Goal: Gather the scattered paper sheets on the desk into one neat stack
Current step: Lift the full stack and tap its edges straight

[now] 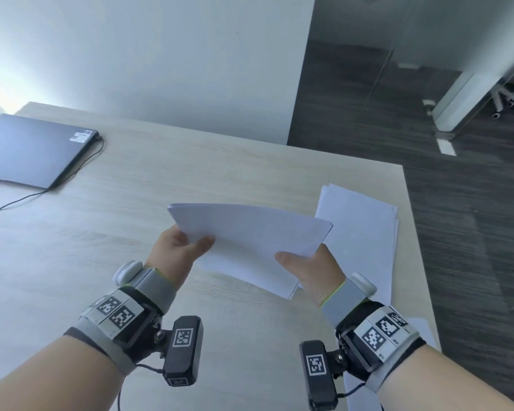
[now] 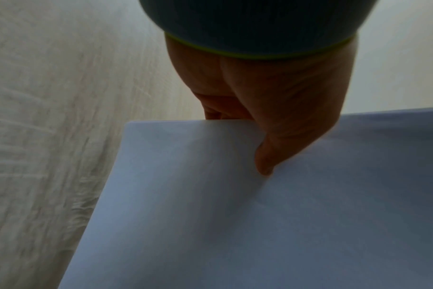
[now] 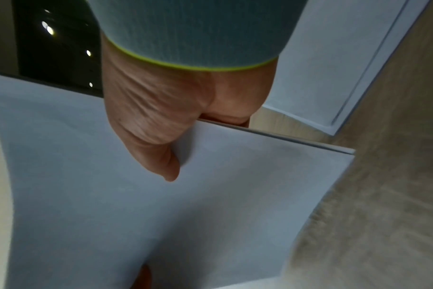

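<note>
The left hand (image 1: 177, 247) and the right hand (image 1: 312, 269) each pinch a near corner of a thin sheaf of paper (image 1: 250, 232), thumb on top and fingers underneath, holding it up above the counter (image 1: 131, 179). The sheaf bows between the two hands, so I judge it light, limp and prone to sliding sheet on sheet. Holding it at two opposite edges, as here, looks best; one hand alone would likely let it droop and fan. More loose sheets (image 1: 365, 229) lie flat on the counter just beyond the right hand, their edges uneven. A closed laptop (image 1: 33, 149) sits well beyond the left hand.
</note>
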Demonstrator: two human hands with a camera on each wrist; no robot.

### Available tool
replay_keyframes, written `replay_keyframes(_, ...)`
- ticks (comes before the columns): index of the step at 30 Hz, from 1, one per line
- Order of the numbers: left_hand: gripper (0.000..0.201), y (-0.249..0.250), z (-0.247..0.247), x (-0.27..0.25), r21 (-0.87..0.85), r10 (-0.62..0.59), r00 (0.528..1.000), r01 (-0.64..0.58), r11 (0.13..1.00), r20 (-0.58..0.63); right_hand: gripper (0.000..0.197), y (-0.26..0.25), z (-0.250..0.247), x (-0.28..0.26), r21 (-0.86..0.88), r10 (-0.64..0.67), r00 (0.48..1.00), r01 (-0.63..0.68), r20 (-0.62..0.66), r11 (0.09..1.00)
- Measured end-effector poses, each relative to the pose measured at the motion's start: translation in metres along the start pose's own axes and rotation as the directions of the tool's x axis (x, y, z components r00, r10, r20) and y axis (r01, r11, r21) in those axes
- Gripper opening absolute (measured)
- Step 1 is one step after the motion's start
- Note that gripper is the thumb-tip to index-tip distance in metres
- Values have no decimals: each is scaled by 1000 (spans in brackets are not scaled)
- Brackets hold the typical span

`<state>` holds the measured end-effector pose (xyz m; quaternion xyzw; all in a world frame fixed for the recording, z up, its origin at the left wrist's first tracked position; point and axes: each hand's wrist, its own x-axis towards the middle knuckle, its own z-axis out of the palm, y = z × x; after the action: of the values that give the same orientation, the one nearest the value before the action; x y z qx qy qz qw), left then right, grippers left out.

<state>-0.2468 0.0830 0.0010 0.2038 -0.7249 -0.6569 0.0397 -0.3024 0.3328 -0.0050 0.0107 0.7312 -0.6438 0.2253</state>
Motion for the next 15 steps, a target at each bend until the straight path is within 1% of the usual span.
replay_keyframes(1,34,-6,-1,-1,-1,-32,999,32,1000,12,15,7,-1,-2,-37,9,999,-8,33,999)
replay_keyframes(3,43,-22,-2,-2,40,-136,990,134,990,43,15,28,-4,-1,-183,74,995,-61,66,981)
replay_keyframes(5,42,-39,1,-2,112,-238,970,231,966,53,12,48,-11,0,-313,135,990,-114,45,943)
replay_keyframes(6,39,-45,2,-2,155,-264,963,254,955,47,11,55,-14,-1,-347,154,988,-136,26,928)
replay_keyframes(9,34,-55,15,2,226,-295,954,276,934,55,12,70,-28,-5,-369,152,988,-153,-30,917)
replay_keyframes(10,32,-52,24,5,253,-297,953,272,929,64,11,74,-34,-6,-348,153,987,-161,-50,924)
replay_keyframes(12,30,-46,50,12,319,-306,948,263,911,92,16,85,-50,-8,-288,149,982,-176,-115,941)
replay_keyframes(13,28,-42,59,15,340,-304,948,255,905,98,16,88,-56,-9,-276,147,979,-181,-141,944)
replay_keyframes(15,21,-40,82,24,367,-311,941,245,897,133,10,93,-73,-11,-235,163,963,-212,-213,949)
